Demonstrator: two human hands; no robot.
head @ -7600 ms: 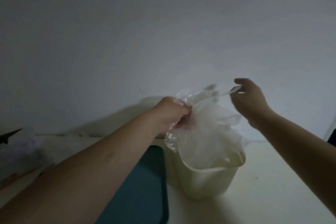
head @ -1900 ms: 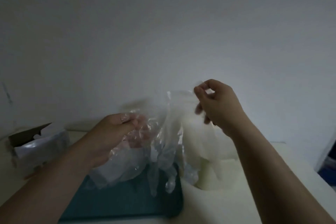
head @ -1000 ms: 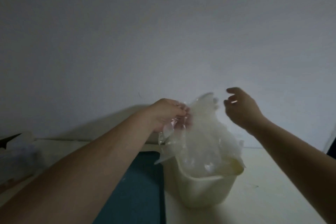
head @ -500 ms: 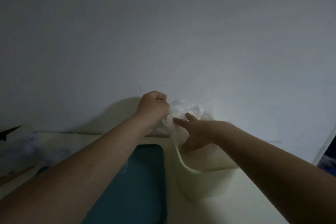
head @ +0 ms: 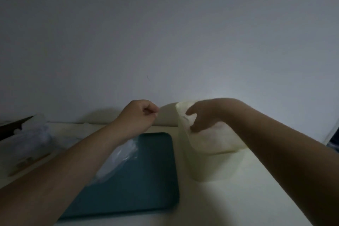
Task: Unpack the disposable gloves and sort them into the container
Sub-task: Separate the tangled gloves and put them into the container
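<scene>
A cream plastic container (head: 212,167) stands on the table, right of a teal tray. My right hand (head: 203,115) reaches down into its mouth, fingers loosely spread over the pale gloves (head: 218,135) packed inside. My left hand (head: 140,115) hovers left of the container, curled into a fist. A clear plastic bag (head: 117,158) hangs out from under that wrist and drapes onto the tray; its top is hidden behind the hand.
The teal tray (head: 146,185) lies flat in front of me. An open cardboard box with crumpled plastic packs (head: 31,137) sits at the far left. A plain wall rises close behind the pale table (head: 229,203).
The heap of gloves that stood above the rim is now down inside the container. My right hand went deeper into it. My left hand pulled back to the left with the bag.
</scene>
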